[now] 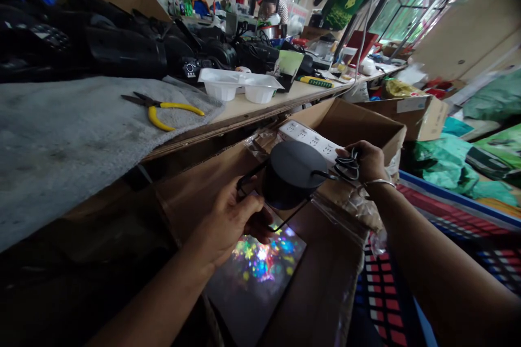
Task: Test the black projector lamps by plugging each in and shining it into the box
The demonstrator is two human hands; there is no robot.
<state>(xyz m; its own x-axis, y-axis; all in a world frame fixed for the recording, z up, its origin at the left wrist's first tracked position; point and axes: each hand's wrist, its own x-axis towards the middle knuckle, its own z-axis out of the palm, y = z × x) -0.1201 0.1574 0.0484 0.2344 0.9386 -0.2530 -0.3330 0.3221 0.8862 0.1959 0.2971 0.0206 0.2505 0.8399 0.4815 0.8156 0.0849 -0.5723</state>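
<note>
My left hand [240,211] is closed on the wire bracket of a round black projector light [293,171], held over an open cardboard box. Coloured light spots fall on a pale flat sheet [260,282] inside that box, below the lamp. My right hand [366,160] is closed around a bundled dark cable [347,165] at the right end of a white power strip [307,138]. The strip lies across the box edge, partly behind the lamp. Whether the cable's plug sits in the strip is hidden by my fingers.
Yellow-handled pliers [163,109] lie on a grey cloth [81,130] on the workbench. White plastic cups [240,85] stand near its edge, with black devices [122,46] piled behind. A blue-rimmed basket [459,200] is at the right. Another person [280,8] is farther back.
</note>
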